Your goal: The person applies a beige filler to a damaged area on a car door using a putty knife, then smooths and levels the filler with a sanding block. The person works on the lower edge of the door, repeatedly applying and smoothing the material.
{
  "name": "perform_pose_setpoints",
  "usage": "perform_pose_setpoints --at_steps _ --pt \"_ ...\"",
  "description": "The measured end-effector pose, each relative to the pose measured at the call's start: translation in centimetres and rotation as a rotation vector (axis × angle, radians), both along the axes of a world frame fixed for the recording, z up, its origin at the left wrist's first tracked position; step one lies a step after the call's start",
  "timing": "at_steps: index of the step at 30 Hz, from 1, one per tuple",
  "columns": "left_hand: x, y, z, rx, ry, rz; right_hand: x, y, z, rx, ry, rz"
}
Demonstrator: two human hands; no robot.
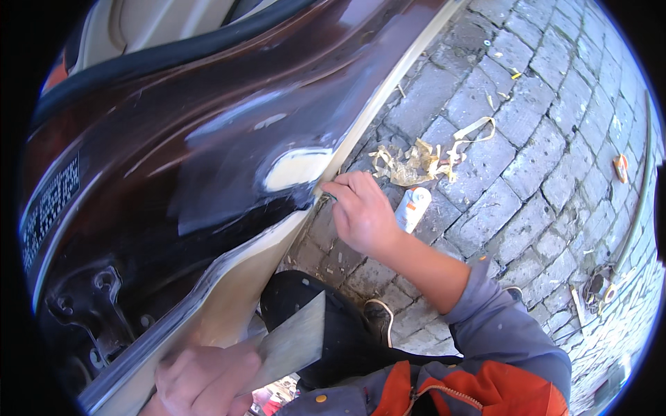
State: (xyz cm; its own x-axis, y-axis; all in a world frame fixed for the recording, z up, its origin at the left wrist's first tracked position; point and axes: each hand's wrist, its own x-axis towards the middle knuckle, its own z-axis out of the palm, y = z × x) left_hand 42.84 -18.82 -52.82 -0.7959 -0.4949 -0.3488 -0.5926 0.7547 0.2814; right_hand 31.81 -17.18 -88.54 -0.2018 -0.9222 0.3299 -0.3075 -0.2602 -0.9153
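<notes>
A dark maroon car door (208, 132) stretches across the left half of the view, with a cream-coloured filler patch (298, 168) beside its pale edge. My right hand (364, 213) is at that edge just below the patch, with its fingers pinched together. A small greenish bit shows at the fingertips; what it is cannot be made out. Low in the view, my left hand (208, 378) is closed round a flat grey putty plate (295, 340), which tilts up toward the right. The left fingers are partly blurred.
Crumpled yellowish masking tape (416, 163) and a white-and-orange tube (413, 209) lie on the grey paving stones (492, 215) to the right. Farther right are a small orange-and-white item (621, 168) and a hose (635, 229). A hinge (100, 312) sits on the door's lower left.
</notes>
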Motion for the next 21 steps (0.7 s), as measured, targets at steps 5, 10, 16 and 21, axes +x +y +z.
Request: perform_pose_setpoints --at_steps 5,10,16,21 --pt "0.0 0.3 0.0 -0.011 0.005 0.01 -9.3 -5.9 -1.1 -0.138 -0.027 -0.413" --pt "-0.3 0.2 0.0 -0.003 0.032 0.015 -11.3 -9.6 -1.6 -0.157 -0.013 -0.544" --pt "-0.1 0.3 -0.3 -0.007 0.029 0.022 -3.4 -3.1 -3.4 -0.186 -0.04 -0.22" --pt "0.1 0.6 0.4 -0.009 0.006 0.05 -4.9 -3.2 -3.0 -0.136 -0.099 -0.27"
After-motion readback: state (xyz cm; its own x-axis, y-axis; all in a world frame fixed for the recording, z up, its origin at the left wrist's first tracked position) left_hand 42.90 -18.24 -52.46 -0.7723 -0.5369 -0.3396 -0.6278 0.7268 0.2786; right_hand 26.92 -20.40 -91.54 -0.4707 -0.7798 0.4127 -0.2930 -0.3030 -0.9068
